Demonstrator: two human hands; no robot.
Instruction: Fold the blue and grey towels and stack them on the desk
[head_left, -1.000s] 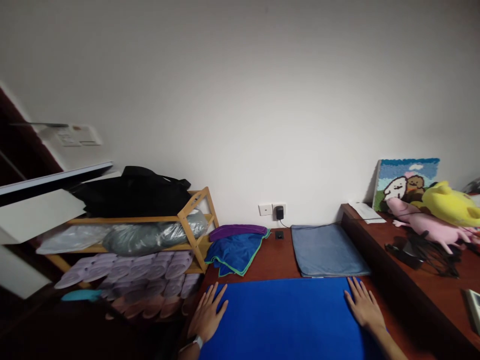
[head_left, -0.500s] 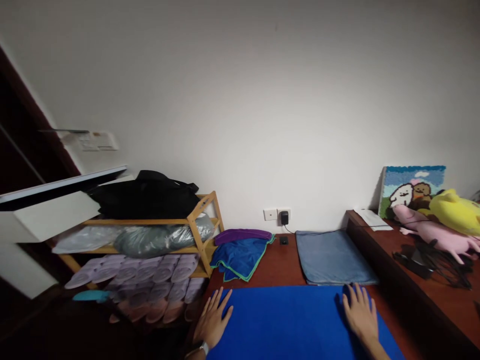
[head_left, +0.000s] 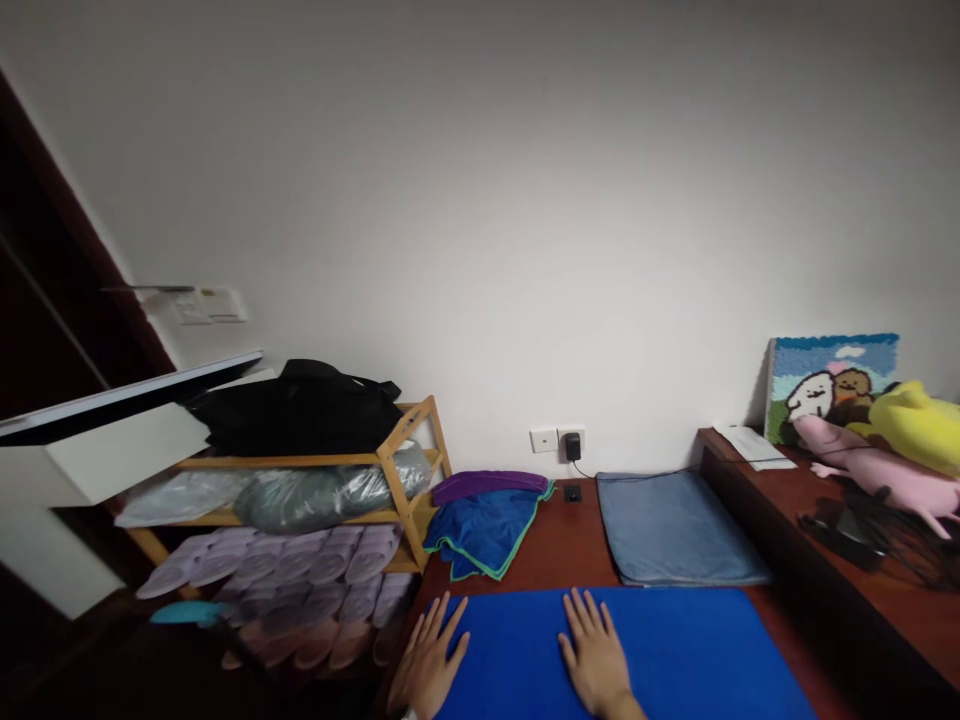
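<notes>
A smooth blue cloth or mat lies spread on the reddish-brown wooden surface; its near edge is out of view. On its far left corner rests my left hand, palm down with fingers stretched out. My right hand lies flat near the middle of the blue sheet, fingers a little apart, fingertips close to its far edge. Neither hand holds anything. Just beyond the sheet are a crumpled blue cloth with green edging, a purple cloth and a folded grey-blue cloth.
A wooden rack on the left carries a black bag, plastic-wrapped bundles and several slippers. A black plug sits in the wall socket. On the raised ledge at right are plush toys, cables and a picture.
My right hand has moved left across the blue sheet, from its far right corner to near the middle. My left hand stays at the left corner. The view has tilted slightly upward.
</notes>
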